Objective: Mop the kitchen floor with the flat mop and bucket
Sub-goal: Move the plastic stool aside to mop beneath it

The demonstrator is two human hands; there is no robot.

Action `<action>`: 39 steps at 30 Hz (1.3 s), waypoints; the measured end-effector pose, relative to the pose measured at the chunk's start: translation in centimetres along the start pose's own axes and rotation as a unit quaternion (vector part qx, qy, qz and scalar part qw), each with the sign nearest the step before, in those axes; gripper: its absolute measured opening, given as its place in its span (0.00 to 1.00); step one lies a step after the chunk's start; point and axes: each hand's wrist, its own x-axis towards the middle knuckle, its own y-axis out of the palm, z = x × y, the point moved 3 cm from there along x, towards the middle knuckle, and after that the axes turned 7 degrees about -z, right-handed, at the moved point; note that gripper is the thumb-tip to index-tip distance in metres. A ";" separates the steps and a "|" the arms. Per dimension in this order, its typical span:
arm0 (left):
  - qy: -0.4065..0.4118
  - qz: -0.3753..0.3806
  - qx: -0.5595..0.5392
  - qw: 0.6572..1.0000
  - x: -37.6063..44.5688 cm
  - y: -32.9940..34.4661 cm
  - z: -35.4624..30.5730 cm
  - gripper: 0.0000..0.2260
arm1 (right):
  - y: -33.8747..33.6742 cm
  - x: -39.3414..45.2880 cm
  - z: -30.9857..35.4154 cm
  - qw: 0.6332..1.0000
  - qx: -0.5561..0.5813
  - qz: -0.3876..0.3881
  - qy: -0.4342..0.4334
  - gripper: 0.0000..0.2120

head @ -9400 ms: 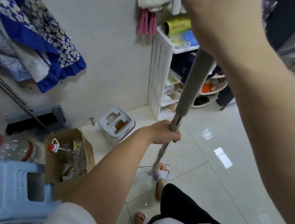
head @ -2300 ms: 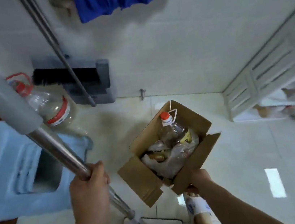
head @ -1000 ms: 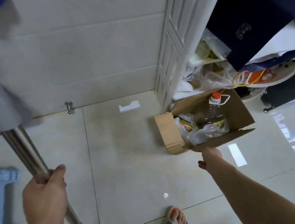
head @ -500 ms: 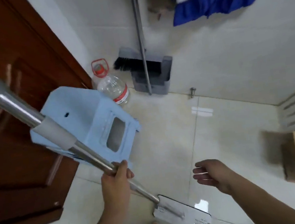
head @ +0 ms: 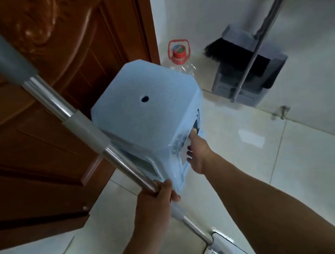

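While the left hand [head: 155, 201] keeps its grip wrapped around the steel section of the mop handle [head: 90, 133], the pole runs as a diagonal from the upper left of the frame down to the flat mop head [head: 227, 252] at the lower centre, which rests on the tiled floor [head: 296, 162]. The handle thus passes through the left grip, with the mop head below and to the right of it, close by a bare toe at the bottom edge. Left of the pole stands a brown wooden door [head: 40, 101]. At centre frame sits the blue plastic stool [head: 145, 117], tilted, its holed seat turned toward the camera. The right hand [head: 198, 154] reaches to the stool's right flank, fingers going into the side opening; whether they are fully hooked round the edge cannot be told, since the stool hides the fingertips. The step in hand appears to be clearing the stool off the floor to be mopped. It is best done by seating the fingers firmly in the opening before lifting, and keeping the pole steady and clear of the door. Behind the stool stands a clear bottle with a red cap [head: 179, 54]; at upper right, a broom and dustpan set [head: 246, 68] leans at the wall. No bucket is in view.
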 end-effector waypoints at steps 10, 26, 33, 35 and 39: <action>-0.012 -0.033 -0.025 0.999 2.4 -0.1 1.6 0.13 | 0.7 2.5 0.7 0.975 0.216 0.049 0.005 0.31; 0.076 0.060 0.077 0.992 -6.0 24.4 -5.1 0.20 | -56.7 -9.7 5.3 0.910 0.179 -0.358 -0.109 0.15; 0.098 0.017 0.175 0.980 -11.2 31.1 -4.5 0.14 | -62.9 -18.6 -2.0 0.861 0.238 -0.446 -0.051 0.32; 0.101 0.037 0.198 0.974 -13.0 32.8 -4.1 0.12 | -59.8 -17.3 -2.6 0.910 0.323 -0.261 0.006 0.32; 0.111 0.044 0.219 0.968 -14.8 35.6 -2.6 0.18 | -60.4 -13.6 2.1 0.894 0.392 -0.217 0.003 0.28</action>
